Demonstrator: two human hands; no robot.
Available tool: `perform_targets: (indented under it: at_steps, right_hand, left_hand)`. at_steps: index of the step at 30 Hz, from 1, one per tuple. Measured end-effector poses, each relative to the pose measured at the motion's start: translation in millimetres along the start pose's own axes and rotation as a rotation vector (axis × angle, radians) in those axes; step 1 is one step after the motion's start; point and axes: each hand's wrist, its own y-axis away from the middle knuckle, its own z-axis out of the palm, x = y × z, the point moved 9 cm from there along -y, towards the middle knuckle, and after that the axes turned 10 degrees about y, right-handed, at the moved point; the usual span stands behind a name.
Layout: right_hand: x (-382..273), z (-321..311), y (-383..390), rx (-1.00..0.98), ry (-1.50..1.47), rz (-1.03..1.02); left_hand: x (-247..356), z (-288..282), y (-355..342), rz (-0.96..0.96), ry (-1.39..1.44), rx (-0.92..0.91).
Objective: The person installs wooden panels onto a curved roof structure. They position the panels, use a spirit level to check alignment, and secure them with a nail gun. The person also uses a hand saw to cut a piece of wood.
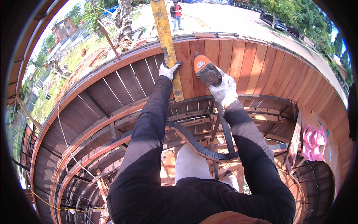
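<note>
A long yellow spirit level with a worn, scuffed face stands nearly upright against the curved wooden plank wall. Its top passes above the wall's rim. My left hand, in a white glove with dark fingertips, is closed round the lower part of the level. To its right, my right hand, also gloved, grips an orange and black power tool, its narrow end toward the wall. The tool's exact kind is hard to tell. Behind it are reddish planks; left of the level, the planks are darker with light gaps.
Curved wooden ribs and a wavy black strip lie below my arms. A pink bag or cloth hangs at the right. A pale cord and a yellow cord run at the left. Beyond the rim a person stands outside.
</note>
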Motion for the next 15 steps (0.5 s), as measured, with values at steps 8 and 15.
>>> perform_targets:
  at_steps: [8,15]
  right_hand:
    - [-3,28,-17,-0.048,0.086,-0.038]
    - [-2,36,-23,-0.038,0.078,-0.023]
  left_hand:
    - [13,7,8,0.004,-0.066,0.022]
    - [11,7,6,0.032,-0.071,0.020]
